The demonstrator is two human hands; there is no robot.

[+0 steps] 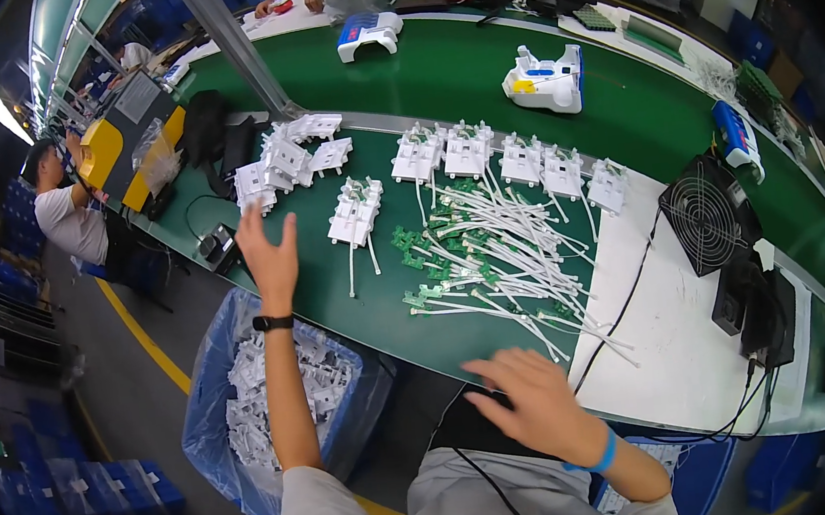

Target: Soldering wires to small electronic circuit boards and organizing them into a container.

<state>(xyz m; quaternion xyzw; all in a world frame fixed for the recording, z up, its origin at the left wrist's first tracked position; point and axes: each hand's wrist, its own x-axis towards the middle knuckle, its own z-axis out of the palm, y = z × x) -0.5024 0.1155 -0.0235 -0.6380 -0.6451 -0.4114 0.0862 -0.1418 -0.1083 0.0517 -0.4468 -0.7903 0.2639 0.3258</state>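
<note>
My left hand (269,257), fingers apart and empty, reaches over the green table edge beside a pile of white plastic parts (284,160). Its fingertips come close to the nearest piece; I cannot tell whether they touch. To the right of it lies a white plastic part with a green circuit board (355,211) on top and white cables trailing toward me. My right hand (536,400) hovers at the table's front edge with spread fingers, holding nothing. Beyond it is a heap of small green boards with white cables (502,248). Several white parts with boards (470,149) stand in a row behind the heap.
A blue-lined bin (210,389) full of white parts stands below the table's left edge. A black fan (705,215) and cables occupy the white sheet (662,332) at right. White-and-blue housings (547,79) rest on the green belt (453,72). Another person (64,199) sits at left.
</note>
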